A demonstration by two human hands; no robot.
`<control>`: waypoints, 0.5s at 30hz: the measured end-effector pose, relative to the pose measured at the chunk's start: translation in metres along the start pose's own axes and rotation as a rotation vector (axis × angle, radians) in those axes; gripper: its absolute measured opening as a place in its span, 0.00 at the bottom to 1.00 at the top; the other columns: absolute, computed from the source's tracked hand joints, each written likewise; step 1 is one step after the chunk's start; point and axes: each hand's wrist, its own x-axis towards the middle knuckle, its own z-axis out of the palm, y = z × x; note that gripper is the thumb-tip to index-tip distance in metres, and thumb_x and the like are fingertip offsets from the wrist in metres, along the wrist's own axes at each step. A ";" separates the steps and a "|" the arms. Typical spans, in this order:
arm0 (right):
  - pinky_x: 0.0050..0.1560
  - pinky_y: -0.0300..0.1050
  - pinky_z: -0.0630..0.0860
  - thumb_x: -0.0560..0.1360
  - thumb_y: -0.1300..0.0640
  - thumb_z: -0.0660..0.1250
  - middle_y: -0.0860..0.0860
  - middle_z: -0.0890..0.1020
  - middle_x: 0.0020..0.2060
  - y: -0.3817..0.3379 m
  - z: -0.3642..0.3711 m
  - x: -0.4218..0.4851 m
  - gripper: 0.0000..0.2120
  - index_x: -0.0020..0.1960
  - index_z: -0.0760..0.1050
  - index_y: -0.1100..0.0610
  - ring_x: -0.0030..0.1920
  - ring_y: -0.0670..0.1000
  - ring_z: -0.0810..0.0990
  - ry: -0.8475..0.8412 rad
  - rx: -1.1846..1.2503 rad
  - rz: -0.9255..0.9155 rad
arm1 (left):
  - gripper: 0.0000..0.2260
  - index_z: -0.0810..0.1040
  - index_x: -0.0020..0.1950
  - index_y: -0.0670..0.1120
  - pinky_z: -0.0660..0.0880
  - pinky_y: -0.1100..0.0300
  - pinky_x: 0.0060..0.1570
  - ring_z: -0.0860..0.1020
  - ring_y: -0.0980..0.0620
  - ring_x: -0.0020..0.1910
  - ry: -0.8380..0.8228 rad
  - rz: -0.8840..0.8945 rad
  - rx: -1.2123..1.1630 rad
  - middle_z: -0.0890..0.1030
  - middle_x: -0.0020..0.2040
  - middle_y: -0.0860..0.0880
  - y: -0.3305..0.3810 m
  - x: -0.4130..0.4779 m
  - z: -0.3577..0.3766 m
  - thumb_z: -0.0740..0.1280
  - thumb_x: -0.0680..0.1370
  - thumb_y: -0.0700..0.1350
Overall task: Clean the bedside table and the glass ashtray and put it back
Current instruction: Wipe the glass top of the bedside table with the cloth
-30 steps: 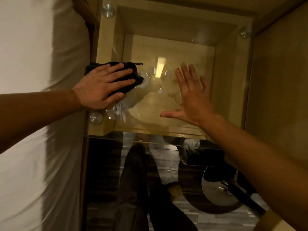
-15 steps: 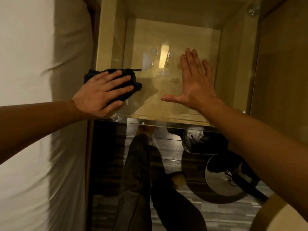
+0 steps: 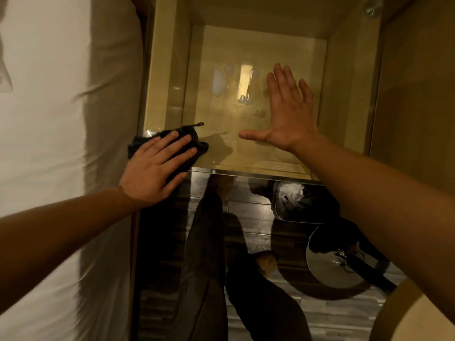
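The left hand (image 3: 157, 168), fingers flat, presses a dark cloth (image 3: 197, 141) on the near left corner of the bedside table (image 3: 162, 70). The right hand (image 3: 288, 114), spread and empty, is over the table's centre; contact unclear. Pale patches (image 3: 218, 82) show mid-table, so firm overlapping strokes are advised. The ashtray is not seen on the table.

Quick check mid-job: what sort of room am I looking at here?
Most likely a bedroom, perhaps a hotel room. A white-sheeted bed runs along the left, a glass-topped wooden bedside table stands beside it, and the left hand presses a dark cloth on the glass.
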 end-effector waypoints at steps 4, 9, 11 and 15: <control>0.81 0.59 0.42 0.59 0.13 0.55 0.54 0.43 0.84 0.001 0.001 0.001 0.68 0.84 0.44 0.56 0.83 0.52 0.39 -0.001 0.033 -0.005 | 0.23 0.77 0.74 0.45 0.74 0.43 0.69 0.71 0.42 0.77 0.080 -0.059 -0.105 0.73 0.77 0.44 0.042 -0.010 0.009 0.68 0.78 0.37; 0.81 0.59 0.42 0.68 0.22 0.61 0.51 0.46 0.84 0.009 -0.008 -0.001 0.55 0.83 0.50 0.52 0.83 0.51 0.41 -0.046 0.250 -0.017 | 0.22 0.80 0.71 0.48 0.76 0.53 0.70 0.77 0.58 0.70 0.169 -0.513 -0.757 0.78 0.73 0.51 0.126 0.021 -0.014 0.67 0.79 0.31; 0.81 0.61 0.49 0.76 0.30 0.61 0.48 0.53 0.84 0.008 -0.019 -0.014 0.40 0.81 0.58 0.48 0.83 0.49 0.49 -0.030 0.518 -0.006 | 0.20 0.80 0.70 0.45 0.78 0.62 0.66 0.80 0.66 0.63 0.273 -0.876 -1.207 0.81 0.68 0.50 0.152 0.048 -0.034 0.65 0.81 0.30; 0.71 0.59 0.74 0.80 0.37 0.61 0.43 0.72 0.74 -0.013 -0.046 -0.054 0.26 0.76 0.69 0.44 0.71 0.46 0.74 -0.121 1.059 0.091 | 0.16 0.80 0.70 0.47 0.75 0.40 0.70 0.82 0.44 0.66 0.479 -1.173 -1.794 0.84 0.65 0.43 0.156 0.094 -0.060 0.64 0.84 0.35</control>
